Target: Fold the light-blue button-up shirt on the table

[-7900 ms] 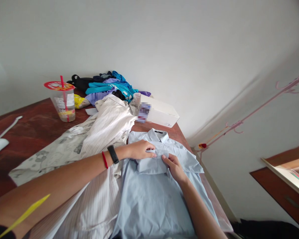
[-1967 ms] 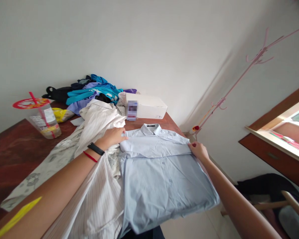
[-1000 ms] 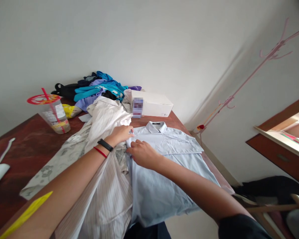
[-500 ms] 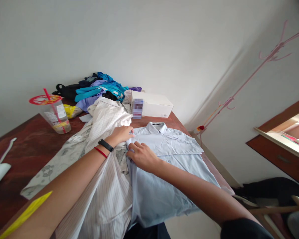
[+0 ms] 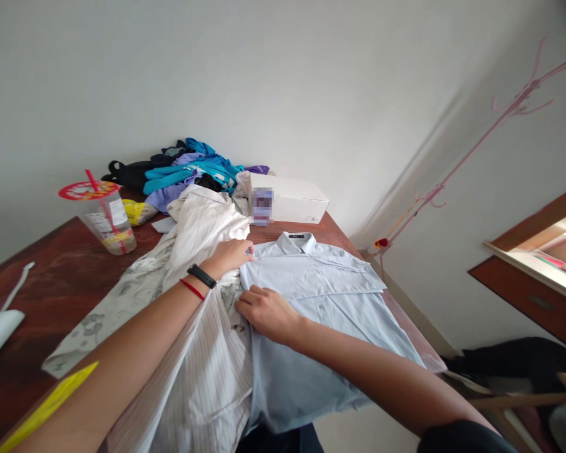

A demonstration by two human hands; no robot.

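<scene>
A light blue collared shirt (image 5: pixel 306 314) lies front up on the table, a sleeve folded across its chest. My left hand (image 5: pixel 233 255), with a black band and red string at the wrist, pinches the shirt's upper left edge near the shoulder. Lower on that same edge, my right hand (image 5: pixel 266 313) has its fingers closed on the fabric. Under my left forearm is a white striped shirt (image 5: pixel 207 220), partly over a pale patterned cloth (image 5: pixel 104 314). Some fingertips of both hands are hidden.
At the back are a white box (image 5: pixel 292 198) and a heap of blue, purple and black clothes (image 5: pixel 193 170). A plastic drink cup (image 5: pixel 108 223) with a red straw stands on the left of the dark red table (image 5: pixel 38 251). To the right leans a pink coat rack (image 5: pixel 481 135).
My right hand has slid a little toward me along the blue shirt's left edge. My left hand keeps its place at the shoulder.
</scene>
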